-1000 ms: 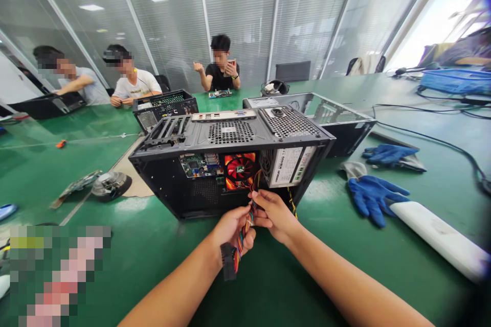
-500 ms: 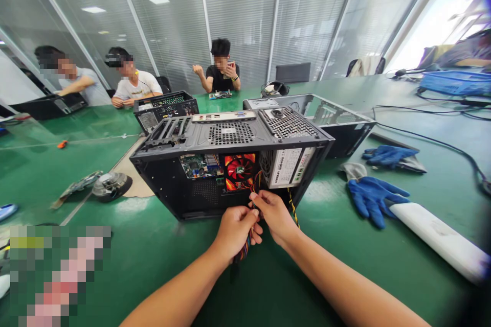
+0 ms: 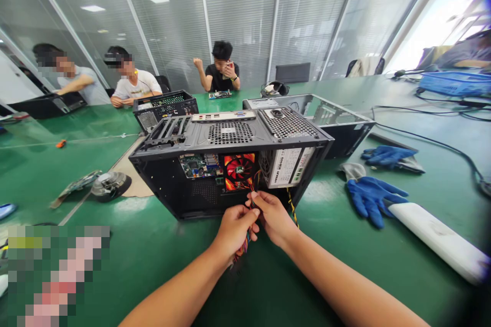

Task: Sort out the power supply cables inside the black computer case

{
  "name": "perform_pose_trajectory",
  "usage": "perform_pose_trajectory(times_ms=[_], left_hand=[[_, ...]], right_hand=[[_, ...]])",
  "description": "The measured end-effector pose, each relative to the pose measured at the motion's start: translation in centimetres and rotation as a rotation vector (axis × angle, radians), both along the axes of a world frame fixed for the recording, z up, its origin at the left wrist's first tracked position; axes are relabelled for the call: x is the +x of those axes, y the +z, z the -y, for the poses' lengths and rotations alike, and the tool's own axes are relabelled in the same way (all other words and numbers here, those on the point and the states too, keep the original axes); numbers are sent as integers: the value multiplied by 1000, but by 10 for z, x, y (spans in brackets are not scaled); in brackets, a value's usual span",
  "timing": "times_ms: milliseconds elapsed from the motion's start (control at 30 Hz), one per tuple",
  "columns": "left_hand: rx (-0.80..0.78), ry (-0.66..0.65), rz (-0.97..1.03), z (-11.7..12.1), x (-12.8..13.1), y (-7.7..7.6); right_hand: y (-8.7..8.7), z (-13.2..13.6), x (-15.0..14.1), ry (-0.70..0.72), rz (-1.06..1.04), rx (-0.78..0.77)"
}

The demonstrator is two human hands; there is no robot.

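A black computer case (image 3: 215, 138) lies on its side on the green table (image 3: 146, 245), its open side facing me. Inside show a motherboard (image 3: 199, 164), a red fan (image 3: 240, 168) and a power supply (image 3: 289, 164). A bundle of coloured cables (image 3: 242, 249) runs out of the case. My left hand (image 3: 233, 230) is closed round this bundle just in front of the case. My right hand (image 3: 272, 214) pinches the same cables where they leave the opening, touching my left hand.
Two blue gloves (image 3: 374, 196) and a white bar (image 3: 437, 240) lie to the right. A second open case (image 3: 330, 117) stands behind, a third case (image 3: 164, 107) further back. A round part (image 3: 111, 184) lies left. Three people sit at the far side.
My left hand has turned over and closed round the cables, hiding the black connector that hung below it. Both hands have edged closer to the case opening.
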State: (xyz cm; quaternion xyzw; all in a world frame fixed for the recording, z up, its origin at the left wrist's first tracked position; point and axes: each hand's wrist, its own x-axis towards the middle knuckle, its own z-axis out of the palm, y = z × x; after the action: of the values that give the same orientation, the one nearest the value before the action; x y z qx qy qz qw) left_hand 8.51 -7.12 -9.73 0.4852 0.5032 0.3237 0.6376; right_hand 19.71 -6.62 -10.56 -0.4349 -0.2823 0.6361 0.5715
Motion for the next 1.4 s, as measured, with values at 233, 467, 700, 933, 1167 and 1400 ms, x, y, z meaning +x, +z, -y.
perform_pose_trajectory(times_ms=[233, 467, 700, 933, 1167, 1400], left_hand=[[330, 5, -233, 7, -2, 1], [-82, 42, 213, 4, 5, -8], [-404, -53, 639, 6, -3, 5], [-611, -239, 900, 0, -14, 5], [-616, -335, 968, -1, -16, 7], [-162, -263, 316, -5, -7, 0]], right_hand=[[2, 0, 0, 11, -75, 2], [-2, -1, 0, 40, -155, 1], [4, 0, 1, -3, -191, -26], [8, 1, 1, -1, -209, -9], [11, 2, 1, 3, -228, -30], [8, 2, 1, 54, -189, -10]])
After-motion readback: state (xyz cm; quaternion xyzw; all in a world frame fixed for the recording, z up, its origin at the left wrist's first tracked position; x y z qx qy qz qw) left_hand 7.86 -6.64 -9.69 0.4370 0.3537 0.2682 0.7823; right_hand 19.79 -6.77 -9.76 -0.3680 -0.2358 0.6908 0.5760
